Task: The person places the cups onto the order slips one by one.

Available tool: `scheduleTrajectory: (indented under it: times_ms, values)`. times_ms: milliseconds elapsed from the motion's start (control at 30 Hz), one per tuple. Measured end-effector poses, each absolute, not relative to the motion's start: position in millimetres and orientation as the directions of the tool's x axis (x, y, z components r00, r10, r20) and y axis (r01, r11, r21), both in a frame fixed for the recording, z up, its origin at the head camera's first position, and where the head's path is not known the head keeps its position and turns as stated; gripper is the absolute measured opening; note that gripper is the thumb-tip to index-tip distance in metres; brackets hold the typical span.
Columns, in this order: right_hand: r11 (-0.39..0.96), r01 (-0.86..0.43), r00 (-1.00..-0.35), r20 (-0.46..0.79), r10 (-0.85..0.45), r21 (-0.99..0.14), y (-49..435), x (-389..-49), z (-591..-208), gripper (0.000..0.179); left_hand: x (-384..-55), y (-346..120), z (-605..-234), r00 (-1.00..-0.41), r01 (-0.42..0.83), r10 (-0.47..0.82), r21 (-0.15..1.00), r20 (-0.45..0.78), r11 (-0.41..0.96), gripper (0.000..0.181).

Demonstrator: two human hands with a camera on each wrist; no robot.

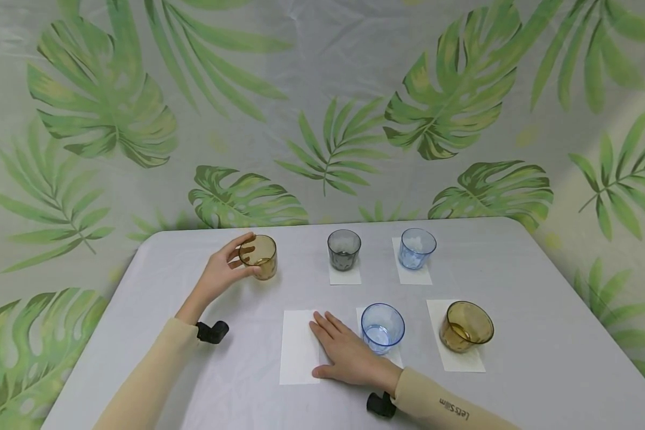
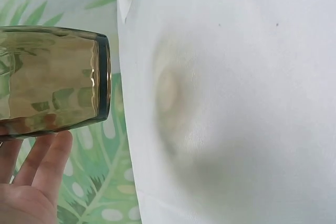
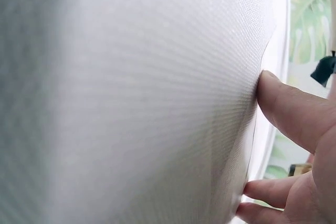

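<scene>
My left hand [image 1: 219, 276] grips an amber glass [image 1: 267, 264] at the table's back left. In the left wrist view the amber glass [image 2: 58, 77] hangs above the white cloth, with a gap and a soft shadow under its base. Spread out flat, my right hand [image 1: 349, 357] rests its fingers on the right edge of a white paper sheet [image 1: 297, 346] near the front middle. In the right wrist view its thumb [image 3: 291, 108] touches the white surface. Just right of that hand stands a blue glass [image 1: 383, 328] on another sheet, partly hidden by the hand.
A grey glass [image 1: 344, 251] and a second blue glass [image 1: 416, 249] stand on paper sheets at the back. Another amber glass [image 1: 464, 326] is on a sheet at the right. White cloth covers the table [image 1: 543, 334]; a leaf-patterned curtain [image 1: 333, 71] hangs behind.
</scene>
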State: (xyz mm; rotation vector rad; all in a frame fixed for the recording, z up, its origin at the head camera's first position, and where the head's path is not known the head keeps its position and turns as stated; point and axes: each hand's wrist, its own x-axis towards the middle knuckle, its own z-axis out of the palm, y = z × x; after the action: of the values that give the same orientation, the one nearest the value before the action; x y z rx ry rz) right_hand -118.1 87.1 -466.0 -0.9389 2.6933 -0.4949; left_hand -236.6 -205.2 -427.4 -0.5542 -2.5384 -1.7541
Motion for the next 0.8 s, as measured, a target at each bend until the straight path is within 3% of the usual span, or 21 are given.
scheduleTrajectory:
  times_ms: [800]
  values:
    - [0.738, -0.55, -0.766, -0.118, -0.632, -0.391, 87.2, -118.8, -466.0, 0.085, -202.0, -183.2, -430.1, -0.866, 0.35, 0.45, 0.907, 0.217, 0.236, 0.074]
